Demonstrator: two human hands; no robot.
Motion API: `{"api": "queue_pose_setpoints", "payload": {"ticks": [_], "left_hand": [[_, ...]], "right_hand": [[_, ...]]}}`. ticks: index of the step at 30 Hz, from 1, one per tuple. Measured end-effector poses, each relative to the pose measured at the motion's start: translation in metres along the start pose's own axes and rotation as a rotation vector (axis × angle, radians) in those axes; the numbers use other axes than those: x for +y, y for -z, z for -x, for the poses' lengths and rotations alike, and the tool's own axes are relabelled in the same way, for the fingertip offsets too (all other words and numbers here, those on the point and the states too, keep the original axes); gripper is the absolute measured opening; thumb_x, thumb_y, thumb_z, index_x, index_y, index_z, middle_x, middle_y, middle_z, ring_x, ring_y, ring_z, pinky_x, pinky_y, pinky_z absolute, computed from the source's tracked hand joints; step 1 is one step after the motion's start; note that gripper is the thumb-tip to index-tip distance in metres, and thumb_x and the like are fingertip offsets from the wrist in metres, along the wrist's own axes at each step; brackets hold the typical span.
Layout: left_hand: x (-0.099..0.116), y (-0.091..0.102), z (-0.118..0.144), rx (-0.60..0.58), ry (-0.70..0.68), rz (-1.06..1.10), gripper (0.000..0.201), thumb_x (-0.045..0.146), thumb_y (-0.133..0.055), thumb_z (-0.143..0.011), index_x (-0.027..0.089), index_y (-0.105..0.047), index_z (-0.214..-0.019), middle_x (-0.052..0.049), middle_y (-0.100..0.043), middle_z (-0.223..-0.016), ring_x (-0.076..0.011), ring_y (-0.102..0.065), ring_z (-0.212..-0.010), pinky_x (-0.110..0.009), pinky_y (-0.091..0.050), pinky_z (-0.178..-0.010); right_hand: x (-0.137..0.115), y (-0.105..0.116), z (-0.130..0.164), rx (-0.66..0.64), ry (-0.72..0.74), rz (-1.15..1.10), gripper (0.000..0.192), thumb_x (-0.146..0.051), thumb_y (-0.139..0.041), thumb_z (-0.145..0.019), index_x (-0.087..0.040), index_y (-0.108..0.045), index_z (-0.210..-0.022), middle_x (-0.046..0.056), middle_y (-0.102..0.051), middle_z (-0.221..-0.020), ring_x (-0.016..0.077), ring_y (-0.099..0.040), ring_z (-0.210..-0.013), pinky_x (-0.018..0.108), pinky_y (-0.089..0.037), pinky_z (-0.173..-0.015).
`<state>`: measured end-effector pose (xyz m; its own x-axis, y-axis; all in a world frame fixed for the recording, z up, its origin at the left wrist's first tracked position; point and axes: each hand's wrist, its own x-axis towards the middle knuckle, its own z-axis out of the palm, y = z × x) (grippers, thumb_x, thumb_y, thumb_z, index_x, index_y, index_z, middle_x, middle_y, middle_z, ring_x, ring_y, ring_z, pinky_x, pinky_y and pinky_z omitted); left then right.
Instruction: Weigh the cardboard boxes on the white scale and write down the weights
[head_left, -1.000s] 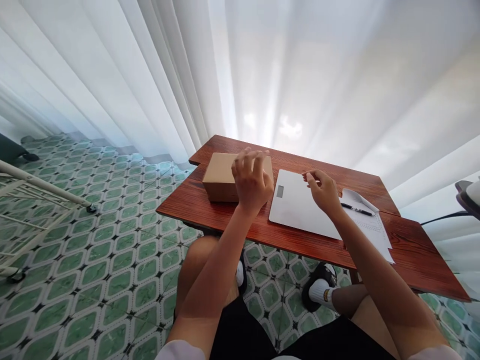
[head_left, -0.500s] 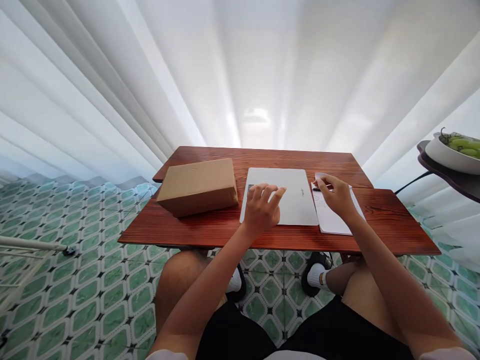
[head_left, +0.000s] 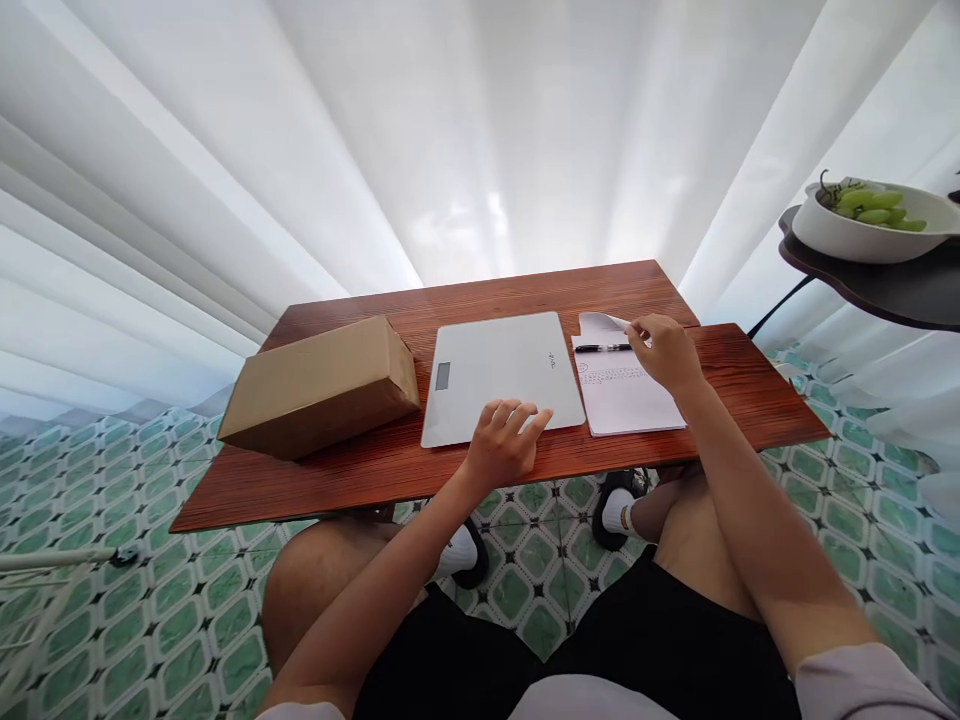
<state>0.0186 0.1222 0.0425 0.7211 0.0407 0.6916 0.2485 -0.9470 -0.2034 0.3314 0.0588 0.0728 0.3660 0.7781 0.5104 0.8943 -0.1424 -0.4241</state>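
A person's right hand [head_left: 666,352] bunches its fingers beside a pen [head_left: 600,348] lying on handwritten sheets [head_left: 624,402], any pinch impossible to tell from here; the left hand [head_left: 504,442], fingers loosely spread, hangs at the near edge of a white scale [head_left: 499,360] on the counter [head_left: 750,390].

Bright, soft light glows through the white curtain [head_left: 480,130].
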Motion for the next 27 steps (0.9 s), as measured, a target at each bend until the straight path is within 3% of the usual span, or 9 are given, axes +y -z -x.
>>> {"api": "queue_pose_setpoints", "payload": {"ticks": [9, 14, 18, 21, 27], "left_hand": [[0.01, 0.005, -0.002, -0.043, -0.169, 0.01, 0.035, 0.007, -0.054, -0.08, 0.014, -0.063, -0.114, -0.008, -0.07, -0.095, -0.0231, -0.058, -0.086, -0.039, -0.044, -0.08], [0.025, 0.002, -0.026, -0.042, -0.377, 0.08, 0.025, 0.015, -0.055, -0.089, 0.016, -0.063, -0.113, -0.004, -0.068, -0.093, -0.0198, -0.058, -0.085, -0.037, -0.045, -0.079], [0.045, -0.016, -0.06, 0.028, -0.543, 0.139, 0.017, 0.025, -0.066, -0.091, 0.02, -0.063, -0.107, 0.0, -0.064, -0.09, -0.0151, -0.056, -0.082, -0.031, -0.045, -0.077], [0.064, -0.035, -0.08, 0.074, -0.656, 0.204, 0.016, 0.026, -0.065, -0.092, 0.021, -0.065, -0.107, -0.001, -0.063, -0.092, -0.0142, -0.056, -0.082, -0.029, -0.045, -0.075], [0.089, -0.059, -0.089, 0.022, -0.716, 0.284, 0.016, 0.021, -0.058, -0.095, 0.018, -0.067, -0.108, -0.005, -0.065, -0.104, -0.0175, -0.058, -0.092, -0.031, -0.047, -0.079]], "right_hand": [[0.028, -0.001, -0.003, -0.206, -0.076, 0.18, 0.023, -0.027, -0.056, -0.098, -0.021, -0.073, -0.111, 0.008, -0.068, -0.096, 0.0274, -0.062, -0.098, 0.036, -0.045, -0.07], [0.025, -0.01, -0.003, -0.297, -0.039, 0.259, 0.029, -0.026, -0.059, -0.099, -0.021, -0.068, -0.126, 0.01, -0.068, -0.104, 0.028, -0.063, -0.101, 0.037, -0.048, -0.071], [0.024, -0.017, -0.004, -0.319, -0.033, 0.283, 0.036, -0.024, -0.059, -0.098, -0.019, -0.063, -0.134, 0.012, -0.069, -0.111, 0.0293, -0.062, -0.106, 0.038, -0.049, -0.074], [0.024, -0.019, -0.005, -0.325, -0.02, 0.308, 0.031, -0.024, -0.058, -0.099, -0.02, -0.067, -0.129, 0.011, -0.069, -0.11, 0.0288, -0.062, -0.106, 0.038, -0.049, -0.075], [0.021, -0.019, -0.005, -0.361, 0.063, 0.351, 0.02, -0.022, -0.062, -0.097, -0.023, -0.074, -0.112, 0.008, -0.069, -0.105, 0.0266, -0.061, -0.103, 0.037, -0.047, -0.075]]}}
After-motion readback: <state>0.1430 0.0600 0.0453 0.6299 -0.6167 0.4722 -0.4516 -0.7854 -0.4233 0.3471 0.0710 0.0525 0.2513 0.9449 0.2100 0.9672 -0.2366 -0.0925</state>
